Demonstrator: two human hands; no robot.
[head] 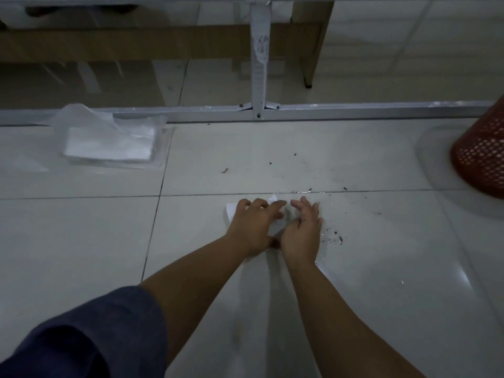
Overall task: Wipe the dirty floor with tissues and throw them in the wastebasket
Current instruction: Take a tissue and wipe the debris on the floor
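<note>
A white tissue (231,209) lies on the tiled floor, mostly hidden under both hands. My left hand (252,227) rests on it with fingers spread and slightly bent. My right hand (302,232) presses beside it, fingers bent toward the tissue's middle. Dark specks and wet smears of dirt (334,237) lie just right of my right hand, with more dirt scattered beyond it along the grout line. A red mesh wastebasket (481,156) stands at the right edge, partly cut off.
An open plastic pack of white tissues (111,143) lies on the floor at the far left. A metal floor rail (354,111) with an upright post (260,58) runs across behind the dirt. Wooden furniture stands beyond it.
</note>
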